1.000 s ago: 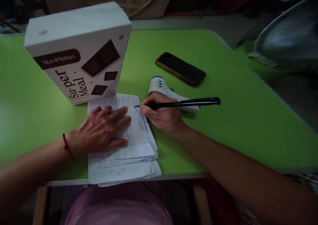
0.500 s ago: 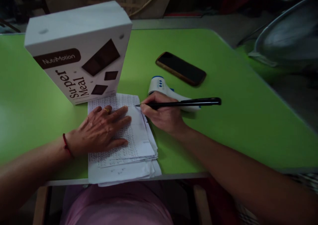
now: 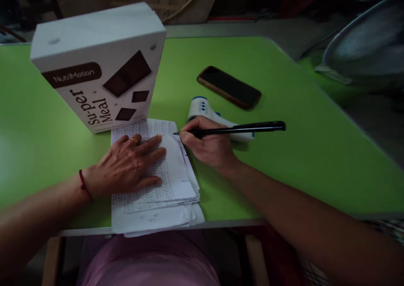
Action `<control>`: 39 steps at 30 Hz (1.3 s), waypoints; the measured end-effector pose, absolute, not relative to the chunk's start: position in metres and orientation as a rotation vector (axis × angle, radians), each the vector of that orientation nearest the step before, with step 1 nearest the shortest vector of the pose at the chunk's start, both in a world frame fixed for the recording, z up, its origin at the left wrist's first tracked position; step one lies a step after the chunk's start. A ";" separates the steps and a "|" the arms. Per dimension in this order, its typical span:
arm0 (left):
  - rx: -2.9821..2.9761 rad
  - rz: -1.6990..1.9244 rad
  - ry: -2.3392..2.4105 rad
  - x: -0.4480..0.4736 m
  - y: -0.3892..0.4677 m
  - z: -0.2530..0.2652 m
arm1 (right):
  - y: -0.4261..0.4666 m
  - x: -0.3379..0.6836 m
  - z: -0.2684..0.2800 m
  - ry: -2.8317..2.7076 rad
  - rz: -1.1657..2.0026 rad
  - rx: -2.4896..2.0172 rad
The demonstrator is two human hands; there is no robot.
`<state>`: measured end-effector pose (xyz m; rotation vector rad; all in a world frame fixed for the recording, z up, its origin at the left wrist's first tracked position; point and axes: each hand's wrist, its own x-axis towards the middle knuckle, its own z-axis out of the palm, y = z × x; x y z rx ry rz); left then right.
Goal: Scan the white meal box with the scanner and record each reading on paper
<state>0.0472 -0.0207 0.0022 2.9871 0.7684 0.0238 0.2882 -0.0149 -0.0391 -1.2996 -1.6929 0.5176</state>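
A black pen (image 3: 246, 128) is pinched in my right hand (image 3: 210, 145), its tip at the upper right edge of the top sheet. Under it lies a stack of papers (image 3: 178, 168) covered in small handwriting, some sheets with curled, uneven edges. My left hand (image 3: 134, 164) rests flat on the papers with its fingers spread. It wears a gold ring, and a red cord bracelet (image 3: 83, 185) circles the wrist. Just behind my right hand sits a white and blue infrared thermometer (image 3: 202, 107), partly covered by that hand.
A tall white NutriMotion box (image 3: 101, 67) stands behind the papers at left. Farther back on the right lies a dark phone (image 3: 229, 86) in a brown case. The green table (image 3: 299, 160) has its right edge beside a large rounded greyish object (image 3: 366, 46).
The pen's back end has swung slightly up and to the right, while its tip has shifted a touch rightward. My left hand stays in place on the papers.
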 end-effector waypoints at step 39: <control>2.978 0.012 0.778 0.046 -0.021 0.003 | -0.013 0.293 -0.048 -1.689 0.410 -1.242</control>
